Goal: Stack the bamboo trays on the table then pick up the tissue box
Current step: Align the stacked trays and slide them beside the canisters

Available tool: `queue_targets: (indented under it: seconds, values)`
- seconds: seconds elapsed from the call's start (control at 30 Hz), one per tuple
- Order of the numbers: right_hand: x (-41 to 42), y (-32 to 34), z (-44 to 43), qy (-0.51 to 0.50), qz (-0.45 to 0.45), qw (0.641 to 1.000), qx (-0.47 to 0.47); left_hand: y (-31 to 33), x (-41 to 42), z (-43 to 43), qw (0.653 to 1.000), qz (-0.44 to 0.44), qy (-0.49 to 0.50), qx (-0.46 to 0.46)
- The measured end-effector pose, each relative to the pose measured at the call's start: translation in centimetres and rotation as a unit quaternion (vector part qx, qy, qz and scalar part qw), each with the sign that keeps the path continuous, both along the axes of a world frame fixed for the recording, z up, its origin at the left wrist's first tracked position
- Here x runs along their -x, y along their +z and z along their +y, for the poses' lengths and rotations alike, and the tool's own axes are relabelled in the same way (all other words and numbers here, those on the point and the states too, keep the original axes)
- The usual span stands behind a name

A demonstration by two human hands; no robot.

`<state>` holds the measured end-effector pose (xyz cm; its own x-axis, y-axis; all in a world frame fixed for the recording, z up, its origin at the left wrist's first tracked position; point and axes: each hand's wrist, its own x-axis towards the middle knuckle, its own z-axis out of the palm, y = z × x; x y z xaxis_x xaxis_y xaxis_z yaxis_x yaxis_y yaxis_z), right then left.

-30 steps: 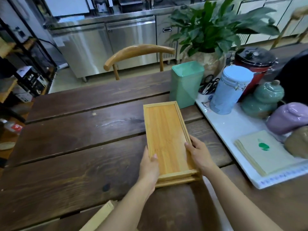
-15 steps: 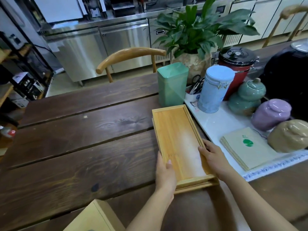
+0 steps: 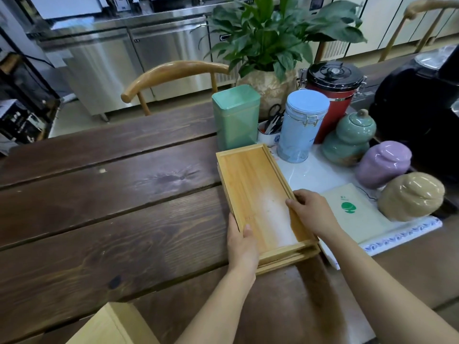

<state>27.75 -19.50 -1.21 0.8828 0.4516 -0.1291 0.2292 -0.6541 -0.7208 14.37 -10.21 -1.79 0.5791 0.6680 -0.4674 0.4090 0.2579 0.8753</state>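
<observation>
A person's two bare hands hold a stack of bamboo trays (image 3: 258, 194) on a dark wooden counter (image 3: 111, 207). The stack is a long rectangle, its long axis running from about 5 o'clock near the person toward 11 o'clock, where it ends just in front of a green tin (image 3: 236, 116). Layered edges show at the near short end, so at least two trays sit nested, with the upper one slightly offset from the one beneath.

The left hand (image 3: 242, 244) clasps the stack's left long edge near the close corner, thumb hooked over the rim and fingers hidden below. The right hand (image 3: 311, 211) grips the right long edge at about its middle, fingers (image 3: 294, 203) curled over the rim into the tray. Both hands are closed on the trays.

At 6 o'clock, at the very bottom of the view, lies a pale wooden box (image 3: 111, 326), only its top corner showing. It is probably the tissue box, though no opening or tissue is visible. It sits well apart from the stack, nearer the person and to the left, so the left hand is the closer one to reach it. Stacking looks nearly finished; the next move would likely be to let go of the trays and draw back toward 7 o'clock.

To the right, a white mat (image 3: 320, 173) carries jars and a plant.
</observation>
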Motion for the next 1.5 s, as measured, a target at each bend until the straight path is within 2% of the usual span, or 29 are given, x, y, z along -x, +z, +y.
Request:
queue_targets:
  seconds: [0.1, 0.2, 0.33, 0.4, 0.5, 0.63, 0.73, 0.9, 1.07, 1.27, 1.5]
  values:
    - [-0.1, -0.2, -0.5, 0.019, 0.007, 1.000, 0.012, -0.4, 1.3, 0.4, 0.996, -0.026, -0.084, -0.030]
    - [0.2, -0.8, -1.9, 0.019, 0.012, 1.000, 0.003, -1.1, 3.1, 0.3, 0.977, -0.037, -0.199, -0.068]
    - [0.9, -0.6, -4.2, 0.084, 0.128, 0.984, -0.088, -2.4, 4.9, -0.2, 0.939, 0.038, -0.309, -0.148]
    - [1.4, -0.1, -5.4, 0.170, 0.135, 0.972, -0.089, -2.7, 5.3, -0.4, 0.930, 0.042, -0.306, -0.200]
    - [2.0, -0.1, -6.8, 0.257, 0.074, 0.964, -0.019, -2.8, 5.5, -0.5, 0.932, 0.015, -0.272, -0.240]
    - [2.5, -0.6, -7.6, 0.242, -0.009, 0.970, -0.004, -3.0, 5.7, -0.3, 0.918, 0.008, -0.264, -0.296]
    - [3.0, -1.2, -7.7, 0.214, -0.044, 0.976, -0.010, -2.7, 5.5, -0.5, 0.921, 0.005, -0.243, -0.306]
    - [3.1, -1.7, -7.8, 0.189, -0.038, 0.981, -0.033, -2.6, 5.5, -0.6, 0.917, -0.005, -0.229, -0.328]
    - [2.9, -2.1, -8.3, 0.201, -0.063, 0.977, -0.017, -2.8, 5.5, -0.9, 0.915, -0.007, -0.221, -0.338]
    - [2.8, -2.4, -8.5, 0.219, -0.077, 0.973, -0.015, -3.1, 6.1, -0.4, 0.897, -0.002, -0.257, -0.361]
    - [3.3, -1.9, -8.7, 0.206, -0.066, 0.976, -0.012, -3.3, 6.1, -1.8, 0.906, 0.006, -0.191, -0.377]
